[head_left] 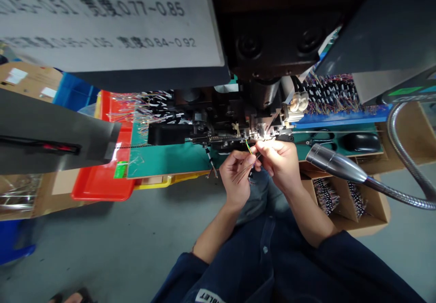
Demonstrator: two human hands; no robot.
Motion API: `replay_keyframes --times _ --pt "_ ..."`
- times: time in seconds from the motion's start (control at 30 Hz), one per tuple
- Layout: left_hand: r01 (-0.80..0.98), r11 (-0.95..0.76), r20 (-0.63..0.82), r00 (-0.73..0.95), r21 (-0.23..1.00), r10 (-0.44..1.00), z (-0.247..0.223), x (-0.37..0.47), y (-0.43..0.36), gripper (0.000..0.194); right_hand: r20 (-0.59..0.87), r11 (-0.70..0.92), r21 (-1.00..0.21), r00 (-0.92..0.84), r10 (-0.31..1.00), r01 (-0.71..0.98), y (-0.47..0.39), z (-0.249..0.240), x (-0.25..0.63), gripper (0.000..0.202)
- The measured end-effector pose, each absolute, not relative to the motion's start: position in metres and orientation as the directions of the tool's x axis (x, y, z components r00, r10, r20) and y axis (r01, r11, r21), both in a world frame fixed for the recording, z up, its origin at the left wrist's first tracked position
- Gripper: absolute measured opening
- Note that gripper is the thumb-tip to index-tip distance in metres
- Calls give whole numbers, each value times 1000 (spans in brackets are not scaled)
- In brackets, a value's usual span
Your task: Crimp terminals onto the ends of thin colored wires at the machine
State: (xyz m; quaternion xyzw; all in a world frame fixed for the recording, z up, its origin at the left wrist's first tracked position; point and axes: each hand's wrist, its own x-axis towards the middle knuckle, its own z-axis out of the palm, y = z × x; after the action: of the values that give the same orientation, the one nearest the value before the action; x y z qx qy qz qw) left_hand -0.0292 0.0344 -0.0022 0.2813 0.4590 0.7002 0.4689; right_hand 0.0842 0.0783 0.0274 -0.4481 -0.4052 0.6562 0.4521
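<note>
Fingers (251,158) of the L hand (235,182) were pinched on a bunch of thin wires (242,171), whose loose ends were fanned back over the palm. Nr the other end, the same wires were grasped b/w thumb & forefinger of the R hand (284,164), held just beside the L one. Both hands were raised at the front of a black machine (277,44), close under its lit work area; whether metal was touched couldn't be told, as contact was hidden by the R fingers. A yellow-green wire (248,146) was seen sticking up from the L fingertips.

Behind the hands, a green tabletop (166,163) was spread out. On its L side a red tray (102,185) was placed, w/ sleeved wire bundles (156,107) piled nearby. To the R, black-handled scissors (323,136) were left beside a rounded black object (361,142), and a metal gooseneck lamp (335,163) was aimed twd the hands. Below, more bundles were stored in a divided cardboard box (373,226). Up top, a white label (102,28) w/ printed nos. was fixed to the machine, e.g. "0.77~0.85".
</note>
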Motion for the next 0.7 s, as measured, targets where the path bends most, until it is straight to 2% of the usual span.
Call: replay_keyframes --times 0.2,0.47,0.7 --pt "-408 -147 -30 -398 901 917 -4 -30 33 30 -223 -266 -934 -193 955 -238 79 29 85 43" --pt "-397 -137 -3 -332 907 943 -7 -32 32 31 -204 -227 -969 -203 958 -97 77 57 88 38" --pt "-363 -125 -27 -387 923 922 -7 -30 31 37 -218 -251 -954 -196 956 -165 78 39 87 42"
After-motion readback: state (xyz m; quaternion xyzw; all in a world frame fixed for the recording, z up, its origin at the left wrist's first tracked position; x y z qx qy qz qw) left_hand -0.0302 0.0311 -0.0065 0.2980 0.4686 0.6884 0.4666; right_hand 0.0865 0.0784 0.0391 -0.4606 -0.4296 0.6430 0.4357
